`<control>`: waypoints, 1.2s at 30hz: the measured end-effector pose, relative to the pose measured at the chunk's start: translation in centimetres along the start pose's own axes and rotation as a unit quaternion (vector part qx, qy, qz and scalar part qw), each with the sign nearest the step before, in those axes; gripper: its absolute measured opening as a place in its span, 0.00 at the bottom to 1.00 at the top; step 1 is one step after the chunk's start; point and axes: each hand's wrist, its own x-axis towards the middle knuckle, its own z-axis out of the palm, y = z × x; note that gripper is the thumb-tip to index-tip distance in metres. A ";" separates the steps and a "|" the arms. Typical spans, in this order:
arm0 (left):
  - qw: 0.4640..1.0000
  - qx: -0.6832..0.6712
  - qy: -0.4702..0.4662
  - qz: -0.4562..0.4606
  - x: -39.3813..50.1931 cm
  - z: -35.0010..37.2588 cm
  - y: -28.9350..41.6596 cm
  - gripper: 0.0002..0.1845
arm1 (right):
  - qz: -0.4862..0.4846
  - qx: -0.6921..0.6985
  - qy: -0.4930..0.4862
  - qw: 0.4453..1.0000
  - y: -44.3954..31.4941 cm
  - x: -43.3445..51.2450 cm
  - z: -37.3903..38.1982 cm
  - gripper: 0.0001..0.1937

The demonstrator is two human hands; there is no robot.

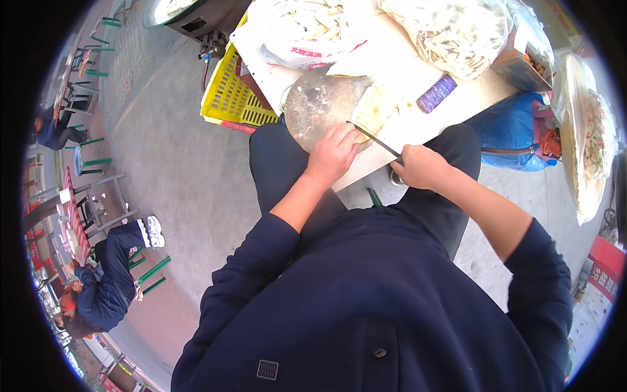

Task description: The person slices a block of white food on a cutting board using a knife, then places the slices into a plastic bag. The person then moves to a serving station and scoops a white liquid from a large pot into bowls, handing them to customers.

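My right hand is closed around the handle of a knife, whose dark blade points up and left to the fingers of my left hand. My left hand lies at the near edge of a round, worn chopping board, its fingertips pressing on a pale piece of food that they mostly hide. A flat, pale yellow sheet of food lies at the right side of the board, beyond the blade. To its right on the white table rests a roll wrapped in purple.
Bags of pale cut strips stand at the table's far side. A yellow plastic basket is left of the table; a blue bag and a clear bag of food pieces are at right. A seated person is far left.
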 end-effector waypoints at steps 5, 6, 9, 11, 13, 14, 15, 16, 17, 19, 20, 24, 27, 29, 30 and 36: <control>1.000 -0.005 0.016 0.010 0.5 1.2 0.3 0.13 | 0.007 0.015 0.093 0.995 0.9 3.4 4.0 0.21; 1.000 0.001 0.013 0.008 0.4 1.0 0.3 0.13 | -0.003 0.015 0.116 0.993 0.8 3.1 4.0 0.21; 0.999 0.030 0.006 0.021 0.0 1.0 0.1 0.13 | -0.024 -0.034 0.087 0.995 -0.2 2.8 1.8 0.21; 0.995 0.083 -0.001 0.049 -1.5 1.4 -1.2 0.14 | -0.026 -0.036 0.024 0.999 -1.7 -0.2 -1.4 0.20; 0.987 0.109 0.040 0.106 -2.2 2.6 -1.9 0.15 | -0.036 -0.037 0.018 0.998 0.8 -2.2 0.3 0.22; 0.993 0.078 0.034 0.082 -2.5 3.2 -2.2 0.13 | -0.039 -0.010 0.040 0.998 2.3 -0.4 2.3 0.24; 0.999 0.039 0.021 0.017 -3.0 3.2 -1.9 0.14 | -0.009 -0.008 0.027 1.000 1.3 0.3 2.6 0.24; 0.999 0.031 0.006 0.009 -1.5 1.8 -0.7 0.15 | 0.014 0.022 0.001 1.000 0.7 0.8 2.1 0.24; 1.000 0.012 0.014 -0.016 -1.3 1.6 -0.2 0.14 | 0.028 0.038 0.017 0.999 0.4 1.3 2.4 0.24; 1.000 0.010 0.000 -0.011 -1.2 0.8 -0.3 0.14 | -0.001 0.033 0.086 0.996 0.2 2.8 4.2 0.23; 1.000 0.005 0.010 -0.011 -1.4 0.8 -0.4 0.15 | -0.011 0.028 0.113 0.993 0.0 3.4 5.1 0.23; 1.000 -0.010 0.016 -0.015 -1.6 0.3 -0.2 0.14 | -0.019 0.002 0.103 0.994 -0.5 3.2 4.3 0.24; 1.000 0.000 0.008 -0.028 -1.6 1.1 -0.4 0.12 | -0.023 -0.016 0.077 0.997 -0.6 0.9 1.6 0.25; 0.999 -0.008 0.003 -0.036 -1.6 1.2 -0.5 0.11 | -0.032 -0.014 0.038 0.999 0.2 -0.3 0.8 0.25; 0.999 -0.010 0.007 -0.032 -1.5 1.2 -0.4 0.11 | -0.011 -0.008 0.018 1.000 0.7 -0.3 1.0 0.26; 0.999 -0.013 0.016 -0.026 -1.3 1.3 -0.2 0.10 | 0.006 0.026 0.091 0.996 -0.3 3.1 4.5 0.25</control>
